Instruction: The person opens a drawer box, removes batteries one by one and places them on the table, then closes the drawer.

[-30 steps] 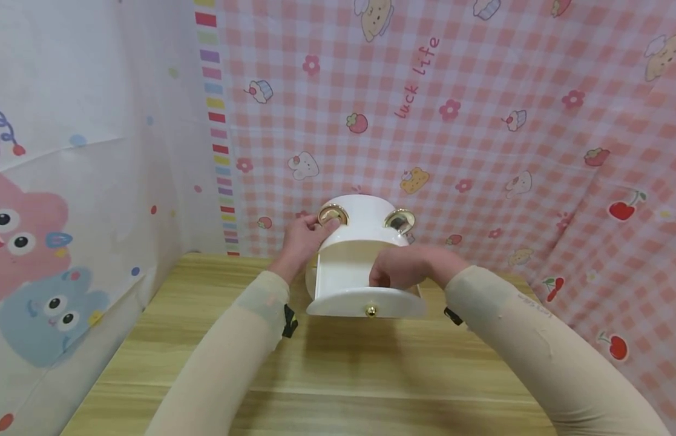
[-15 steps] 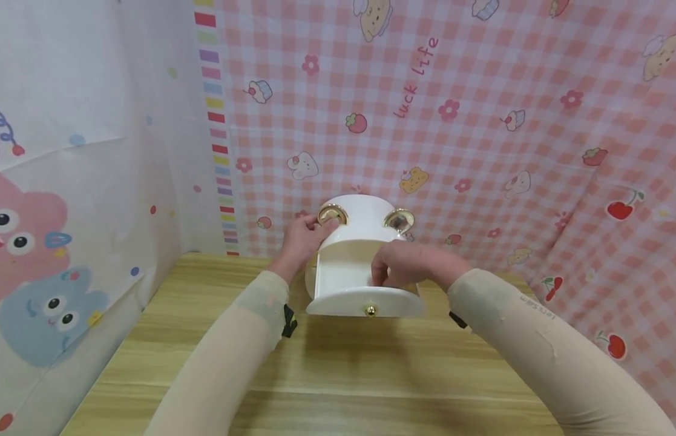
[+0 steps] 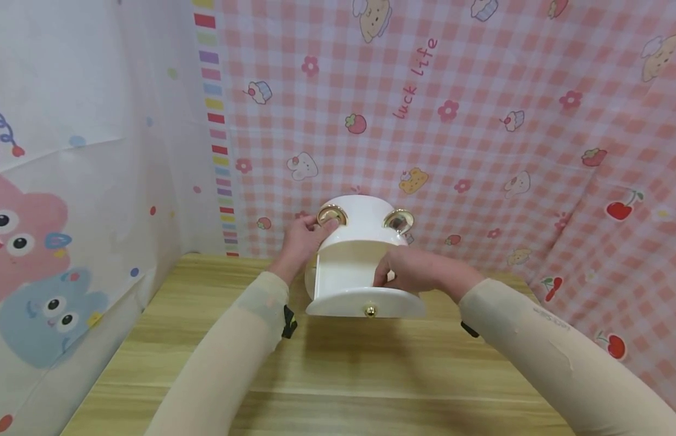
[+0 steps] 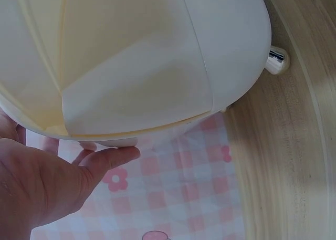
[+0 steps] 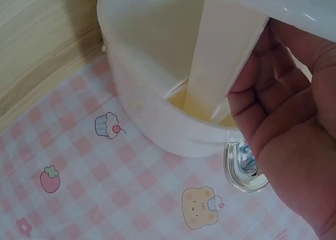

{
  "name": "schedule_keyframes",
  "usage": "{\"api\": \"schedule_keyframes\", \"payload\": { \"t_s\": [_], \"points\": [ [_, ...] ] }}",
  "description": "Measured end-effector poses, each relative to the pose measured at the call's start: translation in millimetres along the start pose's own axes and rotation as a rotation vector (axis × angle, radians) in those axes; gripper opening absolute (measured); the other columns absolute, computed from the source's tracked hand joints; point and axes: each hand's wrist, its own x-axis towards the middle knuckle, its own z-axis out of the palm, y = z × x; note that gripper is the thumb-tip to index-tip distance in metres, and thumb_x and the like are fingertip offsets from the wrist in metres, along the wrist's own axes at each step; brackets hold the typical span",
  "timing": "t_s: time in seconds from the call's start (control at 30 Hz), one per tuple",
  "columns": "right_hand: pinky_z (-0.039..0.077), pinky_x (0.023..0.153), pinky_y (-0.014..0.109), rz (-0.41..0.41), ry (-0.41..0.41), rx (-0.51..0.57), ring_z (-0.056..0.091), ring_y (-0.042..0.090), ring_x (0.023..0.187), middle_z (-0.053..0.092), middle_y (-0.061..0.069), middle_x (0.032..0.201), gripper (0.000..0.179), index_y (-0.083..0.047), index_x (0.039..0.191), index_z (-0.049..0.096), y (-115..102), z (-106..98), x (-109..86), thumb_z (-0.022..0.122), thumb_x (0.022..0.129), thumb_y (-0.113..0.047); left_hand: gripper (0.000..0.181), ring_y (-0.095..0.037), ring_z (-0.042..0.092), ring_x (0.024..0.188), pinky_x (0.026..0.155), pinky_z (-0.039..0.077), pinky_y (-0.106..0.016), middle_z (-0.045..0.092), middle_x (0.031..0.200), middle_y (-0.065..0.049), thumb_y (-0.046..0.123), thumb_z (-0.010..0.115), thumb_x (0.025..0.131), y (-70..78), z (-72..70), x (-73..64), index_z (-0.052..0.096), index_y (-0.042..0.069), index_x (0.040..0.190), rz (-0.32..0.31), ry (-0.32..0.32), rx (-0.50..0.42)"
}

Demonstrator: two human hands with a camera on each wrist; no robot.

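Observation:
A white storage box [image 3: 359,212] with rounded sides stands at the back of the table. Its drawer [image 3: 338,303] is pulled out toward me, with a round gold knob [image 3: 371,311] on the front. My left hand [image 3: 304,239] grips the box's left gold ear [image 3: 332,213], thumb on its front and fingers behind. Inside the drawer, toward its right side, my right hand [image 3: 411,269] reaches down with bent fingers. In the right wrist view those fingers lie beside the drawer's side wall [image 5: 226,51], fingertips partly hidden; I cannot tell whether they hold anything.
The wooden table [image 3: 338,375] extends in front of the box. A pink checked cloth [image 3: 452,72] hangs close behind it, and a white cartoon-print sheet [image 3: 141,200] on the left. A second gold ear [image 3: 399,220] sticks out at right. A shiny foot [image 4: 276,60] supports the box.
My right hand has shifted slightly to the right inside the drawer, its wrist and forearm moving right and a little lower. The left hand, box and drawer have stayed put.

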Motion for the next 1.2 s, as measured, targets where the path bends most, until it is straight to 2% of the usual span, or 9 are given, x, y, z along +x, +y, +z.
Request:
{"api": "schedule_keyframes", "payload": {
  "t_s": [0.17,0.43,0.57,0.7,0.9,1.1,1.2],
  "points": [
    [0.057,0.075,0.024,-0.028,0.009,0.002,0.066,0.004,0.084,0.079,-0.009,0.091,0.017,-0.019,0.092,0.086,2.2,1.7,-4.0,0.077,0.097,-0.007,0.056,-0.019,0.066,0.104,0.093,0.058,-0.033,0.072,0.129,-0.014,0.043,0.080,0.097,0.0,-0.3,0.1,0.071,0.010,0.141,0.004,-0.002,0.003],
    [0.060,0.073,0.025,0.096,-0.029,0.111,0.071,0.006,0.081,0.081,-0.005,0.091,0.011,-0.018,0.097,0.086,2.4,1.5,-7.4,0.083,0.093,-0.008,0.051,-0.019,0.067,0.097,0.088,0.057,-0.031,0.073,0.121,-0.014,0.043,0.080,0.098,0.7,-0.5,-2.3,0.074,0.009,0.136,0.025,-0.001,0.012],
    [0.061,0.076,0.025,0.079,-0.010,0.146,0.073,0.006,0.082,0.082,-0.002,0.091,0.012,-0.014,0.100,0.086,2.9,3.0,-5.5,0.086,0.090,-0.008,0.052,-0.018,0.066,0.098,0.088,0.057,-0.029,0.073,0.123,-0.013,0.043,0.079,0.098,-0.1,-0.7,-2.1,0.073,0.010,0.137,0.020,-0.004,0.009],
    [0.062,0.079,0.025,0.024,0.038,0.083,0.075,0.009,0.085,0.082,0.000,0.093,0.016,-0.010,0.103,0.085,3.3,3.0,-3.9,0.083,0.089,-0.001,0.053,-0.019,0.066,0.101,0.090,0.057,-0.030,0.072,0.126,-0.015,0.042,0.079,0.098,0.5,-0.6,-1.8,0.072,0.010,0.138,0.021,-0.006,-0.007],
    [0.062,0.081,0.028,-0.005,0.064,0.009,0.077,0.017,0.092,0.082,-0.001,0.095,0.022,-0.011,0.103,0.086,2.9,2.5,-3.3,0.079,0.089,0.004,0.054,-0.018,0.066,0.098,0.088,0.056,-0.029,0.073,0.121,-0.014,0.043,0.079,0.098,0.4,-1.0,-1.7,0.072,0.009,0.139,0.020,-0.002,0.002],
    [0.058,0.072,0.026,-0.046,0.086,-0.108,0.069,0.010,0.079,0.082,0.000,0.095,0.026,-0.014,0.103,0.085,4.1,1.6,-4.2,0.073,0.090,0.004,0.054,-0.017,0.066,0.096,0.086,0.056,-0.029,0.073,0.121,-0.014,0.044,0.079,0.097,0.7,-1.2,-2.2,0.072,0.010,0.138,0.018,-0.004,0.008],
    [0.058,0.072,0.028,-0.040,0.087,-0.143,0.069,0.011,0.080,0.081,0.000,0.096,0.027,-0.015,0.106,0.085,4.6,1.1,-5.1,0.074,0.090,0.004,0.052,-0.017,0.066,0.095,0.084,0.056,-0.027,0.073,0.119,-0.013,0.044,0.080,0.097,0.4,-1.2,-2.2,0.073,0.011,0.137,0.019,0.001,0.006]
  ]
}}
